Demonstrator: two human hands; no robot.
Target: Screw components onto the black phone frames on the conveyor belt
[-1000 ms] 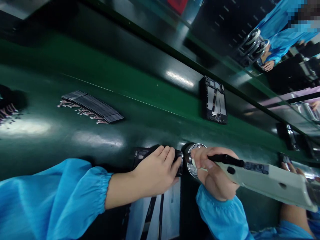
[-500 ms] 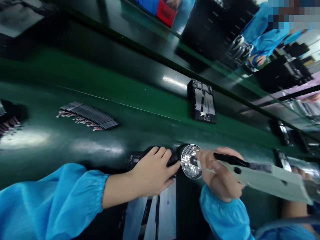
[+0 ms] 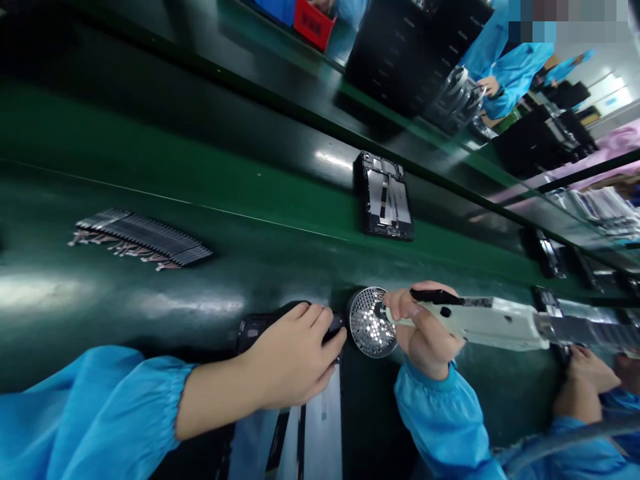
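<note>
My left hand (image 3: 295,353) lies over the top end of an opened tablet (image 3: 320,427), its fingers curled over the dark edge. The tablet's long silvery battery cells and dark ribbon strips show below my wrist. In my right hand (image 3: 425,327) is a pale electric screwdriver (image 3: 495,323) with a black lever, held almost level. Its tip end points into a round metal screw dish (image 3: 373,337) with a perforated, shiny face, just right of the tablet. The exact tip is hard to make out.
A fanned row of thin dark parts with pinkish wires (image 3: 145,237) lies at left. Another opened tablet (image 3: 385,197) sits on the ledge ahead. At right, a co-worker's hand (image 3: 590,370) is near another device (image 3: 547,303). A red bin (image 3: 314,23) stands beyond.
The view has swung a little, so the bench things sit further left. The screwdriver is more level, its tip end still at the dish. My left hand stays on the tablet.
</note>
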